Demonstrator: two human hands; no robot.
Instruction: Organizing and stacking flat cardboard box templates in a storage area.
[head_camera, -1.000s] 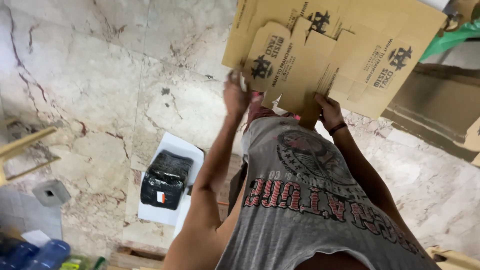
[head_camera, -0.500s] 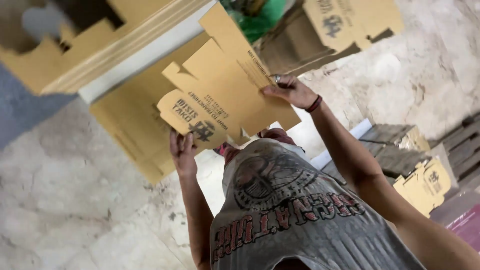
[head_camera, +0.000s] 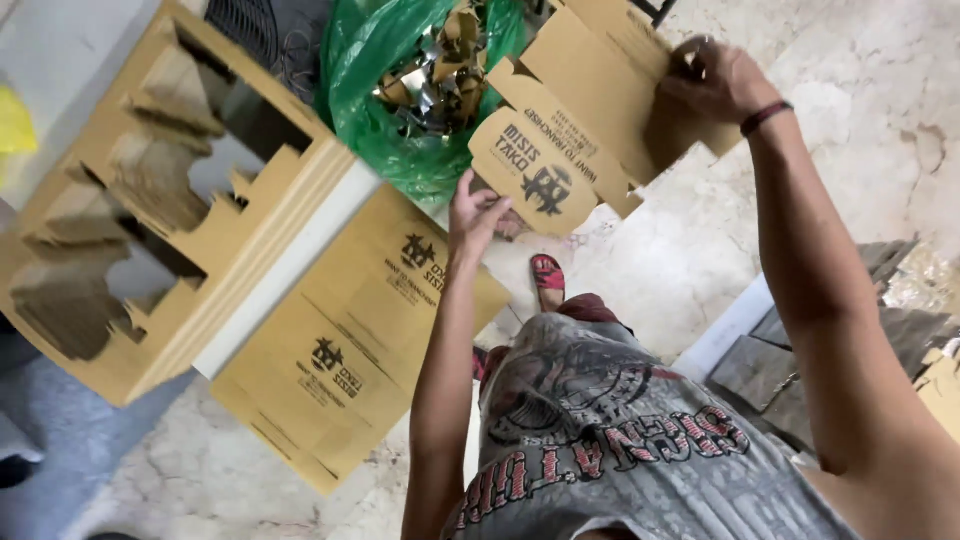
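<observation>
A thick stack of die-cut cardboard blanks (head_camera: 150, 210) fills the left, lying on the marble floor (head_camera: 860, 120) with a loose sheet of printed cardboard (head_camera: 350, 340) beside it. Behind sits a green plastic bag (head_camera: 370, 70), open and stuffed with shiny scraps (head_camera: 440, 70) (cuttings, by the look). Over the bag the person holds a flat box blank (head_camera: 580, 130): the right hand (head_camera: 715, 80) grips its far edge, and the left hand (head_camera: 478, 210) pinches the rounded flap.
</observation>
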